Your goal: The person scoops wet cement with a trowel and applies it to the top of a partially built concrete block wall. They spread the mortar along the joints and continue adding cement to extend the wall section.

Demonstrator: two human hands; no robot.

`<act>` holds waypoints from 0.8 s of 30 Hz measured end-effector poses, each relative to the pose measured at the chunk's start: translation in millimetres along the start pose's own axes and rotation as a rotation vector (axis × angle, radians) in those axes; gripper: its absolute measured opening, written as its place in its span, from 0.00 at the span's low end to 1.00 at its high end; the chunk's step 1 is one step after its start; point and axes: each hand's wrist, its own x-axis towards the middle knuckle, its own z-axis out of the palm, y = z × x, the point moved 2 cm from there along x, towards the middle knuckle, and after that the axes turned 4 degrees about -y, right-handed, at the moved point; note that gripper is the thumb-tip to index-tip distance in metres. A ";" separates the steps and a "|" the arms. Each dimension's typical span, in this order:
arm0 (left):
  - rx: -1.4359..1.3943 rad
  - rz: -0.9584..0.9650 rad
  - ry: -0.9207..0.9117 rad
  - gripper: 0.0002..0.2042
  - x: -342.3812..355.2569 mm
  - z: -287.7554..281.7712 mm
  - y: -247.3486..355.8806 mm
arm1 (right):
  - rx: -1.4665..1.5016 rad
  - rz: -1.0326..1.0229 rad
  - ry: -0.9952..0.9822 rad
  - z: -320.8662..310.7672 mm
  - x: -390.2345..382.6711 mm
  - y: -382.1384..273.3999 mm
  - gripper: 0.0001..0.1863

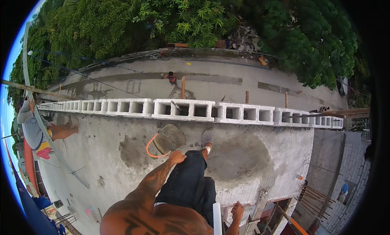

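Note:
My left hand point(177, 157) is closed beside my bent knee, at the end of an orange loop handle point(150, 149). That handle belongs to a grey, squarish bucket point(170, 139) on the concrete, its contents grey. Part of the grip is hidden by my fingers. Lower right, my right hand point(237, 210) is curled closed at my side, with nothing visible in it. A row of hollow concrete blocks point(185, 116) runs along the slab's far edge, just past my clog-clad foot point(207, 136).
Dark wet patches point(239, 156) stain the concrete slab point(101, 149). At the left, another person point(34, 123) is by the blocks, near a long curved pole point(57, 149). Beyond the blocks, the drop leads to a road point(219, 68) with a person point(171, 77). Rebar point(315, 196) juts out lower right.

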 end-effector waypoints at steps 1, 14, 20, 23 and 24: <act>-0.093 -0.050 -0.023 0.18 11.8 -9.1 19.6 | -0.017 -0.060 -0.011 3.0 -3.4 -10.4 0.12; -0.239 -0.014 -0.008 0.18 44.0 -43.8 149.2 | -0.415 -0.225 0.048 -40.4 -14.1 -110.7 0.17; -0.247 -0.094 0.013 0.19 19.7 -52.7 159.4 | -0.450 -0.104 -0.148 -35.0 43.4 -205.4 0.16; -0.178 -0.167 -0.009 0.18 6.9 -78.8 211.7 | -0.702 -0.175 -0.248 -18.5 71.1 -272.7 0.17; -0.191 -0.083 0.105 0.18 -0.3 -89.9 243.7 | -0.841 -0.255 -0.193 -10.7 77.7 -302.5 0.16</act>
